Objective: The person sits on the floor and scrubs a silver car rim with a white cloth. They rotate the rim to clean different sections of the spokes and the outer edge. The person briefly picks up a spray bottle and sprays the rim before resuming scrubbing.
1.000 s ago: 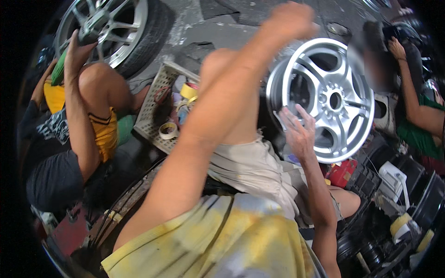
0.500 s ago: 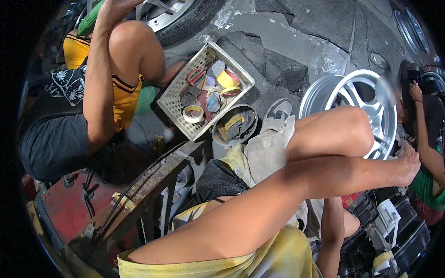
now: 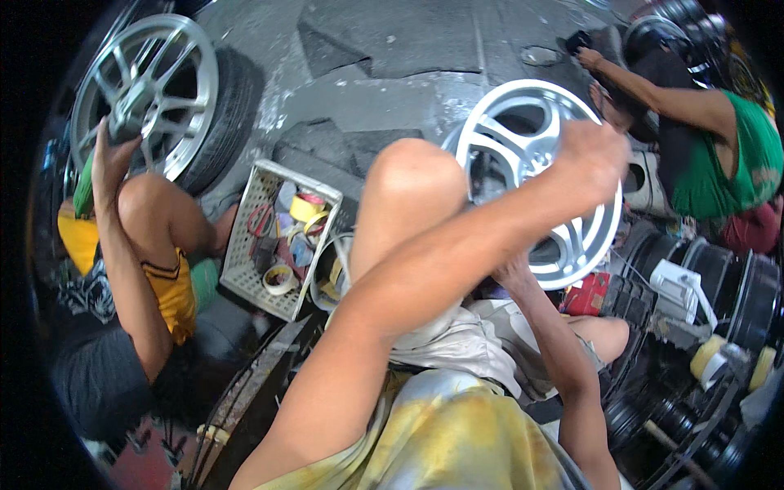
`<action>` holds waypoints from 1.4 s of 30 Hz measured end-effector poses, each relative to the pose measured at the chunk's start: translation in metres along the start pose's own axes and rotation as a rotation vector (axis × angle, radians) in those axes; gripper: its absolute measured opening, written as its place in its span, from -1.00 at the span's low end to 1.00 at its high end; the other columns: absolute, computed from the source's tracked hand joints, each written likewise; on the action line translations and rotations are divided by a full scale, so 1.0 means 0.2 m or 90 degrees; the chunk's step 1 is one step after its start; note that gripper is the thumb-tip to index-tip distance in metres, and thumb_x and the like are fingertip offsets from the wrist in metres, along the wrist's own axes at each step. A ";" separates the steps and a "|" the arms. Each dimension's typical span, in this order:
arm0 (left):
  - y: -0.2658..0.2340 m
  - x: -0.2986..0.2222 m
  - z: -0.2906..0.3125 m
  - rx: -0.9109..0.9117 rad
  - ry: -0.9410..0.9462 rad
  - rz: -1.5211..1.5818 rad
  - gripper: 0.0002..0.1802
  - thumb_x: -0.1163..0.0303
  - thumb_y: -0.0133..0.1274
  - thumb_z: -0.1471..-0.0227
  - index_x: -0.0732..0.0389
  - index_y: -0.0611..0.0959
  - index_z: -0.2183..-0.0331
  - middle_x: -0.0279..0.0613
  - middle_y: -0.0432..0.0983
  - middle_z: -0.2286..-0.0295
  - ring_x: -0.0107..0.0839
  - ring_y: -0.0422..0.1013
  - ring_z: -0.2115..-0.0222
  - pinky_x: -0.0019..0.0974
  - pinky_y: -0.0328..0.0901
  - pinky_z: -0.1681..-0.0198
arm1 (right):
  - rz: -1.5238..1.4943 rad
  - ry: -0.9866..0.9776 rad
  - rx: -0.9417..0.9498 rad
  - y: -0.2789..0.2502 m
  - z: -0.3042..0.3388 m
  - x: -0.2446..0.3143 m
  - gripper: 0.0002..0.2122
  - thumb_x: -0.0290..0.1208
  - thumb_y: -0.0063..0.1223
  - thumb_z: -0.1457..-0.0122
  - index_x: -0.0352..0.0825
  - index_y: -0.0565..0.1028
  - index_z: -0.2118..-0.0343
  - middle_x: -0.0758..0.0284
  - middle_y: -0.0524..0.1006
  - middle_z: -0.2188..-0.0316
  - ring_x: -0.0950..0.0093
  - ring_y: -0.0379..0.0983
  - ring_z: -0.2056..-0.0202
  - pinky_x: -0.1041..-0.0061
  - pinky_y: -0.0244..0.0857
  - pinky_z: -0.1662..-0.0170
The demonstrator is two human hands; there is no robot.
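Observation:
A silver spoked wheel rim (image 3: 483, 147) stands tilted in front of my knee. My left hand (image 3: 592, 167), reaching across from the lower left, is at the rim's right side; it looks curled closed but is smeared by motion, and what it holds is hidden. Below that forearm my right hand (image 3: 513, 271) grips the rim's lower edge, its fingers partly hidden. My bent knee (image 3: 416, 175) rises left of the rim. Grey cloth (image 3: 457, 347) covers part of my lap, above my yellow stained shirt (image 3: 457, 425).
Left of my knee stands a white plastic basket (image 3: 233, 273) with tape rolls and scraps, beside a round container (image 3: 320, 282). One person (image 3: 122, 269) works at a spoked wheel with a tyre (image 3: 233, 114). Another person in green (image 3: 727, 155) sits right. Black rims (image 3: 706, 273) crowd the right.
The view has swung right and levelled, so the rim sits nearer the middle. My left hand has moved onto the rim's right side. My right hand has come into sight.

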State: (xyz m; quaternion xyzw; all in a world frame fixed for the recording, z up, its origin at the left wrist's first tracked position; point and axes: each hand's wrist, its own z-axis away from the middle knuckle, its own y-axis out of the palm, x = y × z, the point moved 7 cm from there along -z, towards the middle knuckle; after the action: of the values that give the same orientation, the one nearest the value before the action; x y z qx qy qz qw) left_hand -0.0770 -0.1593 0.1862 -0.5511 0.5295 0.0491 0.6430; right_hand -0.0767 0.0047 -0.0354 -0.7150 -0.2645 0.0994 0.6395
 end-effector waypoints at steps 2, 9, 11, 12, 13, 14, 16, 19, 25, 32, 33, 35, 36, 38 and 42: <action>-0.03 0.09 0.01 -0.005 -0.008 -0.088 -0.70 0.22 0.23 0.00 0.29 0.76 0.37 0.18 0.65 0.37 0.07 0.62 0.28 0.03 0.49 0.15 | -0.014 0.010 -0.019 -0.05 -0.14 0.03 -0.68 -0.31 0.02 -0.16 -0.26 0.55 0.04 0.19 0.46 -0.05 0.18 0.35 -0.08 0.09 0.22 -0.13; -0.31 0.32 0.07 0.034 -0.046 -0.098 -0.57 0.10 0.09 -0.25 0.30 0.73 0.14 0.00 0.69 0.31 -0.21 0.58 0.31 -0.15 0.42 0.16 | 0.012 0.078 -0.064 -0.17 -0.04 0.11 -0.76 -0.27 0.06 -0.12 -0.16 0.68 0.21 0.30 0.45 -0.04 0.24 0.33 -0.10 0.12 0.19 -0.13; -0.30 0.27 0.08 0.066 -0.047 -0.082 -0.56 0.10 0.09 -0.26 0.29 0.73 0.10 -0.01 0.69 0.27 -0.24 0.58 0.26 -0.20 0.41 0.11 | 0.030 0.081 -0.073 -0.17 -0.09 0.11 -0.80 -0.24 0.06 -0.13 -0.12 0.70 0.33 0.37 0.45 -0.09 0.31 0.28 -0.15 0.20 0.15 -0.15; -0.28 0.29 0.09 0.081 -0.049 -0.082 -0.55 0.10 0.09 -0.26 0.30 0.72 0.10 -0.02 0.69 0.27 -0.26 0.58 0.24 -0.21 0.40 0.10 | 0.071 0.084 -0.047 -0.18 -0.13 0.11 -0.81 -0.23 0.05 -0.13 -0.10 0.69 0.34 0.41 0.43 -0.09 0.33 0.26 -0.15 0.22 0.11 -0.17; -0.27 0.32 0.09 0.091 -0.055 -0.086 -0.54 0.09 0.09 -0.26 0.31 0.72 0.09 -0.03 0.69 0.26 -0.28 0.58 0.23 -0.22 0.40 0.10 | 0.075 0.088 -0.100 -0.17 -0.16 0.12 -0.80 -0.22 0.05 -0.13 -0.12 0.68 0.36 0.41 0.43 -0.02 0.36 0.27 -0.12 0.24 0.10 -0.14; -0.27 0.32 0.10 0.089 -0.054 -0.097 -0.54 0.09 0.08 -0.27 0.31 0.72 0.09 -0.05 0.68 0.28 -0.30 0.57 0.24 -0.23 0.39 0.11 | 0.104 0.083 -0.117 -0.18 -0.18 0.14 -0.80 -0.22 0.04 -0.13 -0.13 0.67 0.33 0.41 0.42 0.03 0.37 0.27 -0.11 0.25 0.11 -0.12; -0.28 0.30 0.12 0.085 -0.054 -0.118 -0.55 0.10 0.07 -0.27 0.32 0.72 0.10 -0.09 0.67 0.32 -0.33 0.54 0.28 -0.25 0.38 0.13 | 0.127 0.082 -0.131 -0.23 -0.14 0.18 -0.78 -0.23 0.04 -0.13 -0.15 0.65 0.26 0.43 0.41 0.09 0.40 0.27 -0.09 0.26 0.12 -0.08; -0.25 0.27 0.10 0.107 -0.065 -0.145 -0.58 0.16 0.08 -0.26 0.31 0.73 0.10 0.01 0.70 0.25 -0.25 0.59 0.25 -0.18 0.41 0.08 | 0.161 0.097 -0.114 -0.25 -0.07 0.19 -0.77 -0.20 0.05 -0.13 -0.11 0.66 0.25 0.44 0.39 0.06 0.43 0.25 -0.11 0.25 0.13 -0.08; -0.16 0.36 0.09 0.194 -0.046 -0.078 -0.54 0.13 0.05 -0.29 0.38 0.70 0.11 -0.17 0.63 0.37 -0.41 0.49 0.35 -0.28 0.37 0.16 | 0.187 0.084 -0.068 -0.12 -0.15 0.18 -0.77 -0.13 0.03 -0.21 -0.02 0.66 0.19 0.43 0.34 -0.16 0.36 0.12 -0.29 0.11 0.04 -0.29; -0.15 0.42 0.06 0.170 -0.079 -0.100 -0.53 0.12 0.07 -0.28 0.41 0.70 0.15 -0.24 0.57 0.41 -0.46 0.42 0.37 -0.33 0.32 0.18 | 0.190 0.106 -0.036 -0.15 -0.18 0.15 -0.77 -0.13 0.07 -0.19 0.05 0.66 0.14 0.45 0.26 -0.25 0.37 0.13 -0.31 0.13 0.07 -0.27; -0.14 0.42 0.06 0.188 -0.073 -0.087 -0.53 0.12 0.07 -0.28 0.41 0.70 0.14 -0.23 0.58 0.40 -0.46 0.43 0.37 -0.33 0.33 0.18 | 0.195 0.102 -0.045 -0.16 -0.18 0.15 -0.77 -0.13 0.07 -0.19 0.06 0.67 0.15 0.45 0.28 -0.24 0.37 0.14 -0.29 0.14 0.07 -0.27; -0.10 0.43 0.04 0.225 -0.066 -0.060 -0.53 0.12 0.07 -0.27 0.41 0.70 0.13 -0.21 0.59 0.40 -0.44 0.44 0.36 -0.33 0.33 0.17 | 0.203 0.091 -0.061 -0.19 -0.13 0.17 -0.78 -0.13 0.08 -0.18 0.08 0.69 0.17 0.46 0.32 -0.22 0.37 0.18 -0.25 0.14 0.09 -0.25; -0.12 0.47 0.04 0.222 -0.073 -0.062 -0.53 0.12 0.06 -0.27 0.40 0.69 0.11 -0.18 0.61 0.39 -0.43 0.46 0.34 -0.32 0.34 0.16 | 0.135 0.096 0.022 -0.29 -0.10 0.19 -0.78 -0.19 0.10 -0.16 0.02 0.70 0.18 0.44 0.41 -0.11 0.34 0.21 -0.21 0.12 0.13 -0.22; -0.13 0.39 0.04 0.192 -0.082 -0.093 -0.53 0.13 0.06 -0.28 0.39 0.69 0.10 -0.17 0.61 0.39 -0.43 0.47 0.34 -0.31 0.35 0.16 | 0.056 0.208 0.032 -0.50 0.03 0.14 -0.87 -0.27 0.14 -0.12 -0.09 0.70 0.44 0.39 0.44 -0.04 0.35 0.19 -0.24 0.16 0.19 -0.17; -0.21 0.24 0.06 0.152 -0.086 -0.137 -0.54 0.15 0.07 -0.28 0.38 0.70 0.07 -0.07 0.67 0.30 -0.35 0.54 0.26 -0.26 0.38 0.08 | -0.012 0.408 -0.437 -1.26 0.62 -0.17 -0.84 -0.39 0.21 -0.08 -0.30 0.67 0.30 0.21 0.56 0.12 0.18 0.47 0.01 0.19 0.39 0.00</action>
State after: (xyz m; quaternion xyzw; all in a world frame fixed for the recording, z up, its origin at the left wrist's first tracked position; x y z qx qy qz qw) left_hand -0.0215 -0.1912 0.1756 -0.5196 0.4250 -0.0466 0.7397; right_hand -0.2283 0.1045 0.1823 -0.8773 -0.0780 -0.2257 0.4164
